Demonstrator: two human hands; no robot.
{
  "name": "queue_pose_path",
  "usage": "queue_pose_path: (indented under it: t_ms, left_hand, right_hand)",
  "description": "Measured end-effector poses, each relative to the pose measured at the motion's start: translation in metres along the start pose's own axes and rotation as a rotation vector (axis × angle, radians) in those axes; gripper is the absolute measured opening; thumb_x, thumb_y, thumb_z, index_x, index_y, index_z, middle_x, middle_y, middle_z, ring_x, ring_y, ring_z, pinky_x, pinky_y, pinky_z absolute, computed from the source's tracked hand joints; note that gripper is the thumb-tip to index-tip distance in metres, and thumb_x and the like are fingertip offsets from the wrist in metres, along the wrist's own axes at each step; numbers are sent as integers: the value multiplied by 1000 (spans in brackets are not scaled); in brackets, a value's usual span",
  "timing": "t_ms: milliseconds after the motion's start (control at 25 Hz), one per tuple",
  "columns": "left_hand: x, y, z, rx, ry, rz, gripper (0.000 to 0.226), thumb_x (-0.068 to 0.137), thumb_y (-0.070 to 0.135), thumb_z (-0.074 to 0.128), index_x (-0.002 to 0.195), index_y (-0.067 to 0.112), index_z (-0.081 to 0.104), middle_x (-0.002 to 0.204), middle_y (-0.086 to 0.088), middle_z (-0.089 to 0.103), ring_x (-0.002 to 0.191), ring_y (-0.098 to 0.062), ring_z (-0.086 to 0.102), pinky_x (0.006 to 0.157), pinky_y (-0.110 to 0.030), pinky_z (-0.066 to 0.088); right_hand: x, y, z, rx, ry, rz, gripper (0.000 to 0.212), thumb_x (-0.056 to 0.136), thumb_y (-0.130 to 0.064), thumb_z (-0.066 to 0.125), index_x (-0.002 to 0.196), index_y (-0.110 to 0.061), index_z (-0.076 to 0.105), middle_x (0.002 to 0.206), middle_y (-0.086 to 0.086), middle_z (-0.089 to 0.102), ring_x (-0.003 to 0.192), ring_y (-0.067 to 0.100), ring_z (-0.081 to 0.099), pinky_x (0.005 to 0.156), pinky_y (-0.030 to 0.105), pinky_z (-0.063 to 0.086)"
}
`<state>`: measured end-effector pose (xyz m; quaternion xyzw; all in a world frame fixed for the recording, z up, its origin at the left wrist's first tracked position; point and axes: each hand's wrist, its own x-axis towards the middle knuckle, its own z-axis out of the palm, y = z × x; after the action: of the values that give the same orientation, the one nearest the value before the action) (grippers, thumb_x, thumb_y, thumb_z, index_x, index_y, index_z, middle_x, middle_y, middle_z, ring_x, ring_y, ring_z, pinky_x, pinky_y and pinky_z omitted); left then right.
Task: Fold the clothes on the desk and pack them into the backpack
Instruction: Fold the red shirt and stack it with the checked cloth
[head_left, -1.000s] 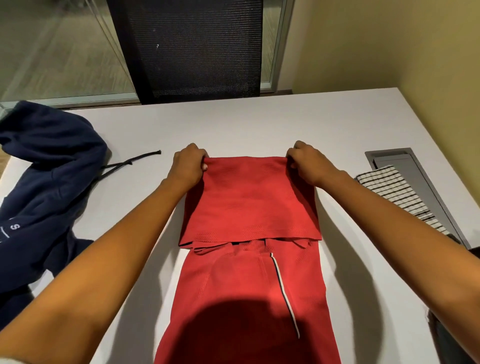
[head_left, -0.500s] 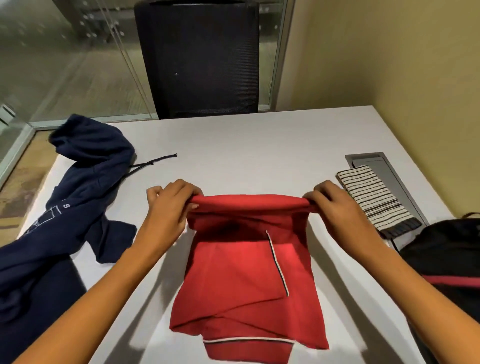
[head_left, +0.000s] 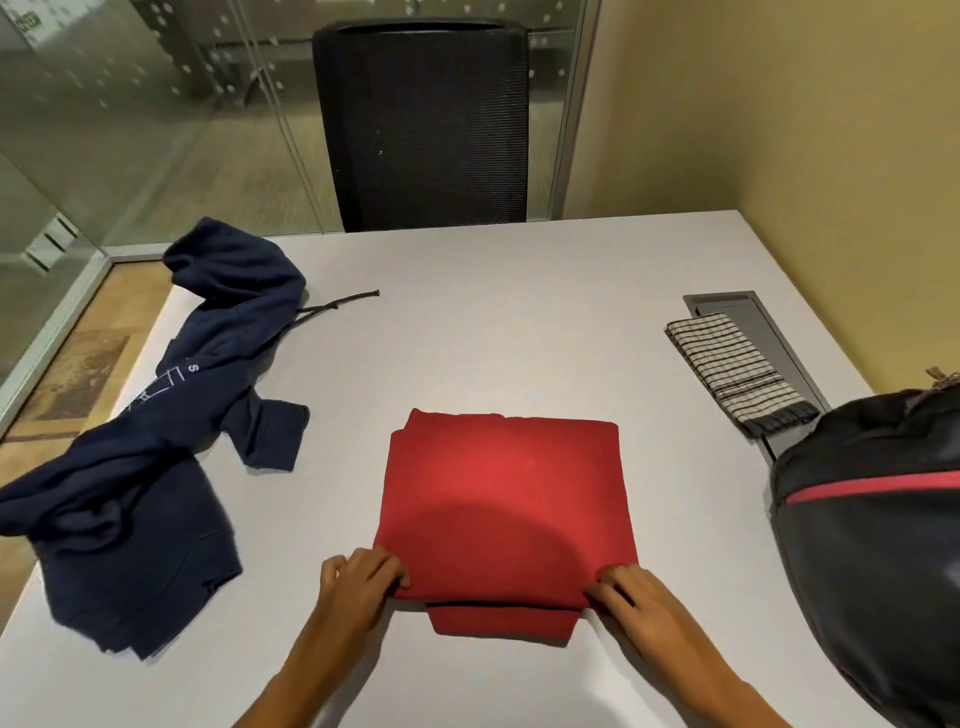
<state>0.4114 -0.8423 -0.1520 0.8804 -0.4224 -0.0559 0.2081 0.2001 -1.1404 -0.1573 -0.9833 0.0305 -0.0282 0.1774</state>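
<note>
While the red garment (head_left: 501, 493) lies folded into a near-square in the lower middle of the frame, flat on the desk (head_left: 493, 332), both hands hold its near edge. The left hand (head_left: 358, 579) grips the lower left corner of the top layer with curled fingers, and the right hand (head_left: 634, 600) pinches the lower right corner the same way. Below the edge they hold, a narrower strip of the same red cloth sticks out toward the bottom of the frame.

At the left of the frame the navy hoodie (head_left: 150, 467) sprawls unfolded, one sleeve bent toward the middle and its dark drawstring (head_left: 340, 304) trailing across the desk. At the right, the striped cloth (head_left: 732, 369) lies folded in a long strip, partly over a grey hatch (head_left: 748, 309) set into the desk. The backpack (head_left: 872, 545), black with a red stripe, fills the lower right, just beside the fringed end of the striped cloth and well apart from the red garment. A black mesh chair (head_left: 426, 124) stands behind the far edge, in the upper middle.
</note>
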Motion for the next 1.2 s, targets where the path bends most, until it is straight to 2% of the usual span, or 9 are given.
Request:
queue_pose_path:
  t_ms: [160, 280, 480, 600, 720, 800, 880, 1040, 1200]
  left_hand:
    - [-4, 11, -2, -116, -3, -75, 39, 66, 4, 50, 90, 34, 52, 91, 27, 49, 85, 7, 44, 91, -17, 22]
    - [28, 14, -10, -117, 152, -123, 21, 83, 18, 43, 92, 30, 58, 92, 23, 55, 85, 4, 49, 84, -21, 26]
    - [120, -3, -22, -192, 287, -478, 15, 96, 14, 51, 92, 11, 65, 91, -1, 64, 80, -15, 54, 74, -31, 41]
    - [168, -12, -23, -234, 116, -707, 26, 97, 21, 50, 86, 2, 65, 83, -8, 63, 72, -20, 54, 65, -31, 44]
    - [198, -17, -17, -296, -101, -934, 38, 96, 29, 53, 67, 5, 47, 72, -7, 54, 66, -22, 52, 56, -27, 39]
    - [209, -25, -12, -309, -219, -993, 38, 95, 35, 56, 76, 2, 50, 91, -14, 62, 85, -30, 59, 66, -32, 45]
    - [213, -34, -10, -386, -246, -1040, 49, 93, 39, 59, 105, -8, 58, 114, -23, 63, 106, -37, 60, 82, -39, 50]
    - [212, -35, -15, -626, -220, -1137, 61, 87, 39, 68, 123, -9, 54, 113, -21, 62, 104, -32, 61, 71, -33, 46]
    - [202, -33, -24, -780, 78, -1068, 27, 82, 26, 75, 94, 2, 70, 88, -12, 67, 88, -24, 63, 60, -24, 44]
  right_hand:
    - [1, 2, -2, 49, 30, -11, 30, 73, -4, 64, 100, -18, 61, 99, -5, 52, 78, 19, 53, 69, 28, 42]
    - [21, -1, -16, 59, 95, 46, 26, 76, -6, 48, 95, -17, 61, 97, -5, 52, 77, 16, 49, 70, 28, 40]
    - [86, 12, -21, 120, 319, 273, 31, 84, -4, 44, 106, -10, 64, 106, 3, 59, 95, 18, 53, 84, 24, 42]
    - [125, 27, -24, 166, 417, 569, 30, 89, 5, 50, 116, -3, 61, 113, 13, 57, 104, 28, 53, 89, 29, 41]
    - [149, 44, -30, 314, 356, 906, 29, 98, -11, 50, 123, 1, 52, 121, 20, 53, 109, 34, 53, 86, 36, 42]
    - [159, 55, -34, 399, 273, 1039, 30, 99, -22, 51, 118, 1, 53, 116, 20, 59, 103, 33, 56, 79, 31, 39]
    - [163, 63, -34, 435, 206, 1042, 30, 99, -29, 51, 108, -1, 58, 104, 16, 64, 87, 27, 56, 73, 29, 38]
    - [170, 70, -33, 468, 164, 1035, 29, 97, -33, 57, 91, -4, 61, 88, 8, 62, 81, 24, 55, 70, 28, 37]
    - [170, 70, -40, 541, 305, 1054, 22, 97, -23, 58, 88, -3, 60, 87, 5, 61, 79, 19, 53, 71, 24, 36]
